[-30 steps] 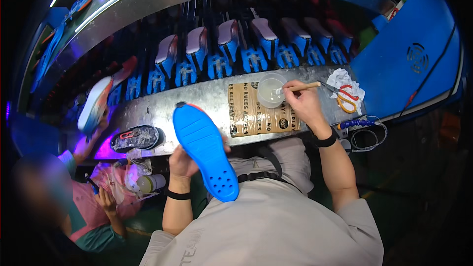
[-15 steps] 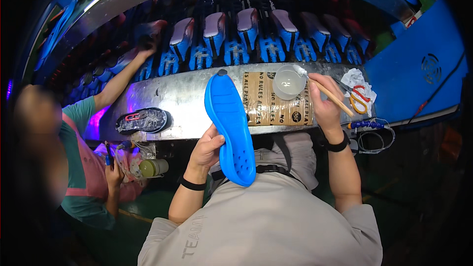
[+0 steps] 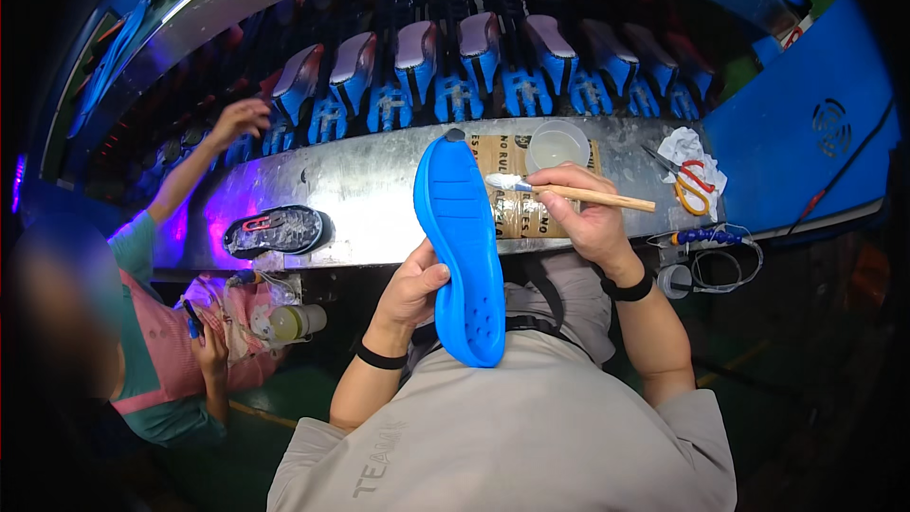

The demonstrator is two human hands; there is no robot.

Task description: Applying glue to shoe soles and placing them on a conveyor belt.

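My left hand point(image 3: 414, 286) grips a blue shoe sole point(image 3: 464, 256) by its left edge, with the hollow inner side facing up and its dark toe tip pointing away from me. Between the fingers of my right hand point(image 3: 586, 213) is a brush point(image 3: 602, 196) with a wooden handle. White, wet-looking bristles point left, close to the sole's right edge but apart from it. Behind the brush a clear plastic tub point(image 3: 557, 147) stands on a taped piece of brown cardboard point(image 3: 519, 223) on the metal bench point(image 3: 370, 228).
Red-and-orange-handled scissors point(image 3: 690, 185) lie by crumpled white paper point(image 3: 684, 147). A dark shoe sole point(image 3: 275, 230) rests on the bench's left. Behind runs a rack of blue shoe uppers point(image 3: 417, 52). A co-worker in a pink apron point(image 3: 171, 332) is at left, one arm toward the rack.
My right hand has brought the brush from the tub toward me and left, beside the sole. The sole shifted slightly right. Rack shoes moved a little right; the co-worker's hand now holds no shoe.
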